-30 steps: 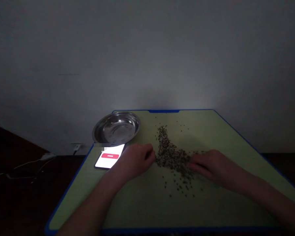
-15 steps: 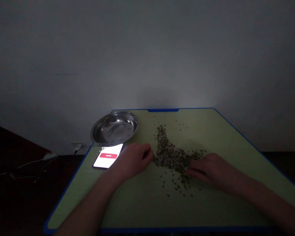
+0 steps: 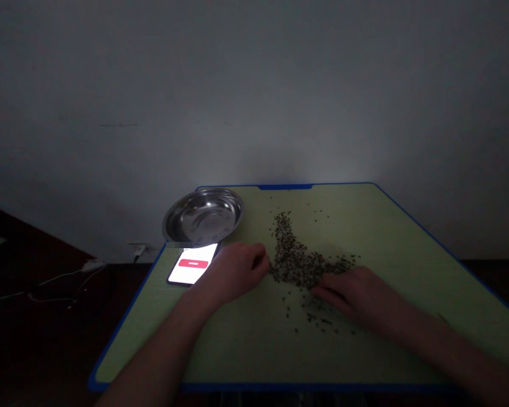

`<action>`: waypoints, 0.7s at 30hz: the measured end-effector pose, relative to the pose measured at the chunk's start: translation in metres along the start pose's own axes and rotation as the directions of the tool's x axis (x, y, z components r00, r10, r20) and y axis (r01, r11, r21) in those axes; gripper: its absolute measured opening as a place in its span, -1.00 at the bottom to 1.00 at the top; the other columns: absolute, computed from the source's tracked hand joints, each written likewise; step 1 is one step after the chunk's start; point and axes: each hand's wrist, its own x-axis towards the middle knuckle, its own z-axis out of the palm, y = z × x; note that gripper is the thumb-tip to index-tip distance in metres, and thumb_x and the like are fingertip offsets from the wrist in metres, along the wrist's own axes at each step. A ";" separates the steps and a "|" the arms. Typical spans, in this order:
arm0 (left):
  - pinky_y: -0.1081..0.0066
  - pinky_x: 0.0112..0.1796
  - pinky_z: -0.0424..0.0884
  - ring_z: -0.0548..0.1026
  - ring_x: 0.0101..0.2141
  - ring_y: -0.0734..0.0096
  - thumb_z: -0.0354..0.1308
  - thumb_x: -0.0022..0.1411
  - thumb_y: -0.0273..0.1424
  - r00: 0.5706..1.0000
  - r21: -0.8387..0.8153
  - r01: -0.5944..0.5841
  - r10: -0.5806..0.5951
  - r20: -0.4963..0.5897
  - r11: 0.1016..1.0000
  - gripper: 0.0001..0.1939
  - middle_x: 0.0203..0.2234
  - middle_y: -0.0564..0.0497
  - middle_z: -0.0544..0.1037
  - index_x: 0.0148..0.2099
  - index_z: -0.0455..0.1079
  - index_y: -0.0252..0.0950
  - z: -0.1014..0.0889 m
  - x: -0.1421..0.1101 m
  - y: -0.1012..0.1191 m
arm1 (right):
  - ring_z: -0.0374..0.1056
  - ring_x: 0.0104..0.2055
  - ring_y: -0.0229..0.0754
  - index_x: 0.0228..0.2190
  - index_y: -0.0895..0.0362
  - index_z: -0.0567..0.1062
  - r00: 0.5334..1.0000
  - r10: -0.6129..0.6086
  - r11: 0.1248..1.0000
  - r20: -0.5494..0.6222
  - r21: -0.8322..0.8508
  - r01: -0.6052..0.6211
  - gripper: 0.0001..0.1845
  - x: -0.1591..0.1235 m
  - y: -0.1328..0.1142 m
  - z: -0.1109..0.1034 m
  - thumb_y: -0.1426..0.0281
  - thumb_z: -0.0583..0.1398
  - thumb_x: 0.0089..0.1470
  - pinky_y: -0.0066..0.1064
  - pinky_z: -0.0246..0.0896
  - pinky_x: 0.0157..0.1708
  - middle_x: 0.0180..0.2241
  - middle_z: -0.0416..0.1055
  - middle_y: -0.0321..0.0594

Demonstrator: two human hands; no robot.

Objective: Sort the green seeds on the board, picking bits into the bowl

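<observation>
A pile of small dark seed-like pieces [image 3: 294, 257] spreads over the middle of the light green table [image 3: 237, 350]. My left hand [image 3: 246, 268] is curled with its fingers closed at the pile's left edge. Whatever its fingertips may hold is hidden. My right hand [image 3: 348, 294] reaches into the pile's lower right side, its thumb and fingers pressed close together among the pieces. It is too dark to see what lies between those fingertips. Loose pieces are scattered in front of the pile and behind it.
A steel basin [image 3: 203, 217] stands at the table's back left. A phone [image 3: 190, 268] with a lit screen lies in front of it, beside my left forearm. A grey wall [image 3: 280, 102] rises behind the table. A plugged-in cord [image 3: 138, 251] is on the left.
My right hand has moved a little left along the pile's front, and some front pieces have shifted. My left hand stays at the left edge. The whole view has shifted slightly.
</observation>
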 end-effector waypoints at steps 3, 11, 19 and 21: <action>0.41 -0.51 -0.08 0.19 -0.59 0.55 -0.07 0.25 -0.32 1.000 0.005 -0.008 0.008 -0.012 1.000 -0.72 -0.62 0.08 0.32 -0.48 0.25 -0.30 0.002 0.000 -0.001 | 0.40 -0.60 -0.23 -0.53 0.10 0.45 1.000 -0.002 1.000 -0.008 0.001 0.002 -0.61 0.003 -0.004 0.001 0.28 0.03 0.28 -0.39 -0.05 -0.57 -0.64 0.47 -0.29; 0.41 -0.51 -0.07 0.19 -0.59 0.55 -0.07 0.26 -0.31 0.999 0.009 -0.030 0.030 -0.018 1.000 -0.71 -0.62 0.08 0.31 -0.47 0.28 -0.30 0.005 0.002 -0.004 | 0.41 -0.61 -0.20 -0.55 0.11 0.45 1.000 0.002 1.000 -0.019 -0.010 -0.002 -0.63 0.010 -0.011 0.004 0.28 0.07 0.25 -0.36 -0.09 -0.58 -0.64 0.48 -0.27; 0.41 -0.51 -0.06 0.20 -0.60 0.54 -0.06 0.24 -0.32 0.999 0.006 -0.034 0.034 -0.019 0.999 -0.73 -0.63 0.08 0.32 -0.46 0.30 -0.30 0.005 0.001 -0.003 | 0.40 -0.61 -0.23 -0.53 0.09 0.46 1.000 -0.016 1.000 -0.019 0.021 0.017 -0.56 -0.006 0.005 -0.003 0.24 -0.01 0.30 -0.39 0.00 -0.57 -0.62 0.46 -0.30; 0.41 -0.51 -0.06 0.20 -0.60 0.54 -0.06 0.24 -0.32 0.999 0.004 -0.037 0.037 -0.021 0.999 -0.72 -0.63 0.08 0.32 -0.47 0.30 -0.30 0.006 0.001 -0.003 | 0.41 -0.61 -0.24 -0.52 0.09 0.46 1.000 -0.019 0.999 -0.014 0.029 0.019 -0.56 -0.011 0.008 -0.004 0.23 -0.02 0.30 -0.40 0.02 -0.57 -0.61 0.47 -0.30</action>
